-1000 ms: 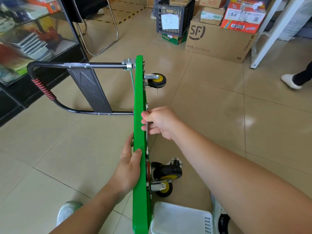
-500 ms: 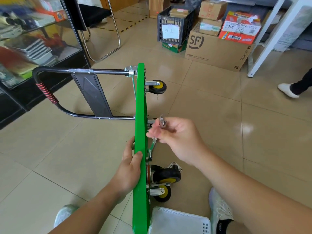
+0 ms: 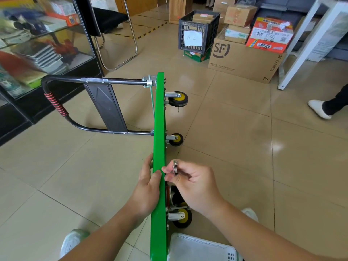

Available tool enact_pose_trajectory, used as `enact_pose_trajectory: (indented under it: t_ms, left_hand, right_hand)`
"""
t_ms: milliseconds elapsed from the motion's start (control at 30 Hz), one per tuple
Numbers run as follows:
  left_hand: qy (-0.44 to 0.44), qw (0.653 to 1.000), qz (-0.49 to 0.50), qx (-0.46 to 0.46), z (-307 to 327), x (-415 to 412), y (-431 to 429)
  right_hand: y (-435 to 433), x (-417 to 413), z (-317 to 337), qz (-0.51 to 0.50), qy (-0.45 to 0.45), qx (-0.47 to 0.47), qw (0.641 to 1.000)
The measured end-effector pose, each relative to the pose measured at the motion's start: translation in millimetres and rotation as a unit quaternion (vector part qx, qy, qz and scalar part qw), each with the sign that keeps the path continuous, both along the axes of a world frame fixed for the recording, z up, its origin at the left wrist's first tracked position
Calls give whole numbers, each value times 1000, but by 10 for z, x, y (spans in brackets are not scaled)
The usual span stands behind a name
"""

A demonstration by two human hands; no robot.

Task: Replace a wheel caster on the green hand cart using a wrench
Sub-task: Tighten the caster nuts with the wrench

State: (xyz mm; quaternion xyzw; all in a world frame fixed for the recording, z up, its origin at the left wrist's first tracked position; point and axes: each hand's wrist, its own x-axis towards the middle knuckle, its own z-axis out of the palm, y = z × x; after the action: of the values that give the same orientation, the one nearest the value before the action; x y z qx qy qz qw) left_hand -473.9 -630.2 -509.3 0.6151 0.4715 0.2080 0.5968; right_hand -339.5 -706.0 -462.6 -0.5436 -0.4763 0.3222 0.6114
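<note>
The left hand (image 3: 147, 188) grips the stiff, tippy cart (image 3: 159, 119) by its edge. The right hand (image 3: 195, 185) pinches the slim wrench (image 3: 175, 166), which is likely slippery.

Glossy beige tile floor (image 3: 235, 132) catching soft glare; a glass display cabinet (image 3: 43, 53) on the left, a chrome-legged chair (image 3: 116, 34) behind it, stacked cardboard boxes (image 3: 244, 59), a black crate (image 3: 197, 31), white table leg (image 3: 301, 49)
</note>
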Motion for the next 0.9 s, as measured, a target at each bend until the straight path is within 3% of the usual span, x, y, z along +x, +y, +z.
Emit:
enact_pose_trajectory:
  t_ms: [233,467,600,733,900]
  left_hand:
    - [-38,999,-11,-12,63,6,-34]
    - [-20,1000,-3,-7,-8,-8,-20]
    - [-16,999,-16,-24,-48,-19,-9]
    - [-30,998,-4,-46,-99,-55,20]
    - [-35,998,-6,-57,-86,-45,26]
  right_hand:
    - [172,13,71,32,-57,-37,997]
    - [239,28,182,11,-47,-96,994]
    - [647,424,244,-100,103,-190,971]
    - [919,622,404,-5,-15,-222,975]
    - [901,545,372,11,-38,-234,971]
